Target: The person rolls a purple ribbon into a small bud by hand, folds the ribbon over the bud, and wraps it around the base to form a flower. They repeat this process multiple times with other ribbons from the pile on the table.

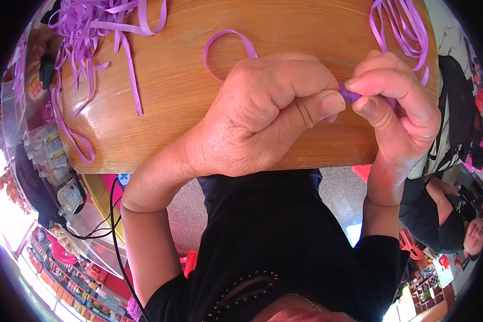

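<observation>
A strip of purple ribbon [350, 96] is stretched or bunched in the small gap between my two hands, above the table's near edge. My left hand [271, 110] pinches it between thumb and curled fingers. From the other side, my right hand [400, 99] grips it with thumb and forefinger, the fingertips close to those of the left. A loop of ribbon [228, 32] curves on the table beyond my left hand; whether it joins the held piece is hidden. Whether the held part is knotted or folded cannot be made out.
The wooden table [177, 107] has a tangled heap of purple ribbons [83, 27] at its far left, with ends trailing leftward. A looped bundle of ribbon [408, 32] lies far right. Black cables [114, 214] hang at the left. Another person [440, 225] is at the right.
</observation>
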Demonstrator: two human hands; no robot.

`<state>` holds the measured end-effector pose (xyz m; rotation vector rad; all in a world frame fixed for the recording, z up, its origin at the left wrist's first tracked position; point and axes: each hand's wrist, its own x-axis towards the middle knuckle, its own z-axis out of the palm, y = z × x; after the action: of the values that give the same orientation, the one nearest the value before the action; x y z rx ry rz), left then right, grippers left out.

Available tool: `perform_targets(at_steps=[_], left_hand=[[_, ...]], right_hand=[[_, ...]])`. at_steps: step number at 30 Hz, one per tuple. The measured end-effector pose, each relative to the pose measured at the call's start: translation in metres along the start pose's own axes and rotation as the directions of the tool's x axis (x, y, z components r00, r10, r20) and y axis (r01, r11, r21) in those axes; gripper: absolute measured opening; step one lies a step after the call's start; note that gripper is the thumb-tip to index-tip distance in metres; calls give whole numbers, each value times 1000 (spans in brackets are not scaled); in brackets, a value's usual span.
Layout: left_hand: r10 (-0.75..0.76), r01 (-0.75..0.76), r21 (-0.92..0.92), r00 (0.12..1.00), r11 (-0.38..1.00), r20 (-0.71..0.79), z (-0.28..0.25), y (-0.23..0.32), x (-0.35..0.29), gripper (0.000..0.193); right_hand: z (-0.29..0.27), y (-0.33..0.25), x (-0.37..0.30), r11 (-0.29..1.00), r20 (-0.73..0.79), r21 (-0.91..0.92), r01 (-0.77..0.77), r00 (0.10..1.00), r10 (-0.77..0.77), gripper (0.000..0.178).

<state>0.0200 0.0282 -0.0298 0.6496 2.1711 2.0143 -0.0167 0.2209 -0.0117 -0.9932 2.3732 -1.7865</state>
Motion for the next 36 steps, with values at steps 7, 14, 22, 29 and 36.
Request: perform_targets(at_steps=[7, 14, 22, 29, 36], left_hand=[[-164, 161, -265, 986, 951, 10, -7, 0, -3, 14], [22, -23, -39, 999, 999, -30, -3, 1, 1, 15], [128, -118, 92, 985, 989, -112, 2, -3, 1, 4], [165, -145, 237, 984, 961, -68, -1, -1, -1, 14], [370, -281, 350, 903, 894, -219, 13, -12, -4, 13]], right_hand=[[5, 7, 1, 997, 62, 49, 59, 996, -62, 17], [6, 3, -5, 991, -29, -18, 130, 991, -130, 16], [3, 4, -4, 995, 10, 19, 95, 995, -95, 16], [8, 7, -5, 992, 22, 116, 58, 998, -61, 17], [14, 1, -7, 996, -22, 58, 62, 998, -60, 14]])
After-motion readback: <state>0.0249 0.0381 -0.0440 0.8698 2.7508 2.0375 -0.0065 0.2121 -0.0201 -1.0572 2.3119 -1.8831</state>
